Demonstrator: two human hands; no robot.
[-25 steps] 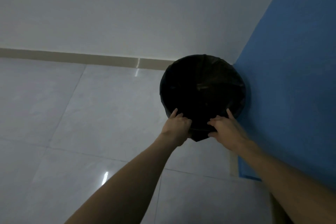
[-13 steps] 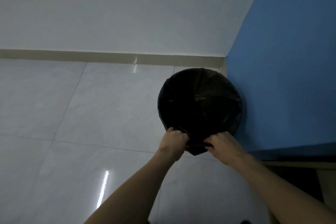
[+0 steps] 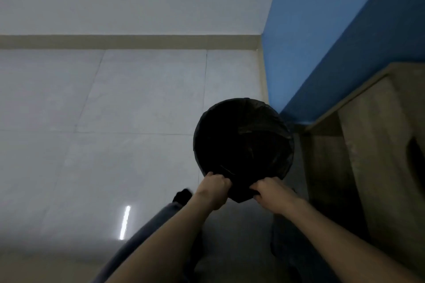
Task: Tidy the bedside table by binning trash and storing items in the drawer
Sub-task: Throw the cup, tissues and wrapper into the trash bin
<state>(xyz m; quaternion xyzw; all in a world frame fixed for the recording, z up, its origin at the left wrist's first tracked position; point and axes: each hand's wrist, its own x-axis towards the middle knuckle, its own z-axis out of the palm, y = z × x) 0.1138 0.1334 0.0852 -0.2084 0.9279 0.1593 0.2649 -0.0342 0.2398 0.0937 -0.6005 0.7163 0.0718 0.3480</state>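
The bin has been drawn nearer the wooden bedside table since the earlier frame. Its black-lined inside is too dark for contents to be told. Its near rim is gripped by the closed left hand and right hand. It is set on the tiled floor, beside the blue wall.

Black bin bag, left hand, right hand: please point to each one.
black bin bag point(image 3: 243, 140): head view, dark middle of the liner.
left hand point(image 3: 213, 187): head view, back of hand.
right hand point(image 3: 271, 192): head view, back of hand.

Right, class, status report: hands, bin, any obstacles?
Left hand and right hand gripping bin liner. Bin on floor beside wooden bedside table. Nothing obstructing.
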